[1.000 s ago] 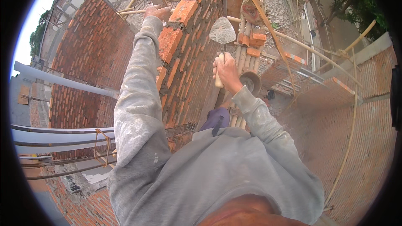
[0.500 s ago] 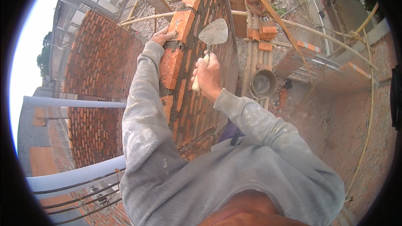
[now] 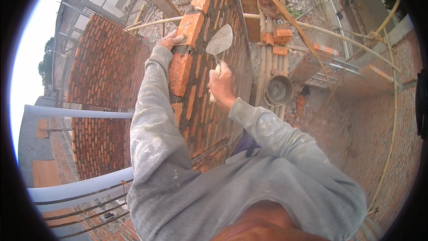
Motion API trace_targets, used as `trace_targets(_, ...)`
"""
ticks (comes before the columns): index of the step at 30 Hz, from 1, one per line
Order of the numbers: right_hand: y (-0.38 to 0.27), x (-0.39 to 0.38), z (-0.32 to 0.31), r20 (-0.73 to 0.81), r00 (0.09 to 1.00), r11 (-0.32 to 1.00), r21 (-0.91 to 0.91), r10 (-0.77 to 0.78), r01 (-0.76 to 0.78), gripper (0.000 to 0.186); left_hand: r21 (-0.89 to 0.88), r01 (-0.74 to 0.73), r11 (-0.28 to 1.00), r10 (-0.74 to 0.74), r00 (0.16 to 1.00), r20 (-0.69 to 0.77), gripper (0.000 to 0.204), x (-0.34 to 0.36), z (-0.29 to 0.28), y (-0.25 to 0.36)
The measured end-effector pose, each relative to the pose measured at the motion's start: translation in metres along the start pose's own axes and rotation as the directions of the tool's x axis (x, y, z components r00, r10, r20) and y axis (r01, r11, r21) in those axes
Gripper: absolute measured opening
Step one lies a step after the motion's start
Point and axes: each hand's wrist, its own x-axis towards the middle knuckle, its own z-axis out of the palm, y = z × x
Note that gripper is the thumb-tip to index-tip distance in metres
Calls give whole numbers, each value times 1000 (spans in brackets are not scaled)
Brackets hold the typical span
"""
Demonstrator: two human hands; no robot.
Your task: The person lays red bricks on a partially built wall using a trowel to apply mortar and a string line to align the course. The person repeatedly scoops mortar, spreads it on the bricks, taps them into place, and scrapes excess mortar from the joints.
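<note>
Red-brick wall with grey mortar joints, one: runs forward between the two hands, its stepped upper edge at the left hand; a second red-brick wall stands well apart, left of the left hand.

Pale grey-white round pipes, two: both nearer the wearer than the left hand and to its left.

Long yellow-brown wooden board, one: slants ahead and to the right of the right hand.

Round grey bucket, one: right of the right hand, below the wall; holds a grey material, kind unclear.

Flat-bladed metal trowel with pale handle, one: handle in the closed grip of the right hand, blade pointing away just ahead of it.

Orange-red clay brick on the wall's edge, one: touching the left hand, immediately to its right; that hand is not wrapped round it, fingers laid against its side.

Loose orange bricks: small stack, ahead and right of the right hand; full count hidden.
</note>
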Motion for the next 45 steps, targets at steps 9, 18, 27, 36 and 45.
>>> trace_targets(9,-3,44,-4,163,968,885,-399,-189,240,60,-177,15,984,-15,1000,2,86,1,4,-2)
trace_targets(18,0,-117,-91,726,687,735,-485,37,473,56,-257,20,966,-9,999,45,80,-11,10,11)
trace_targets(27,35,-85,-284,258,919,737,-674,298,-49,15,-95,40,995,-43,998,-36,85,19,-5,-3)
trace_targets(36,87,-73,-353,70,911,832,-441,407,-338,15,-195,-62,979,-36,886,-463,44,70,-62,73)
trace_targets(45,94,33,-367,-65,839,633,-626,539,-455,36,-187,-255,949,135,860,-491,42,204,-88,105)
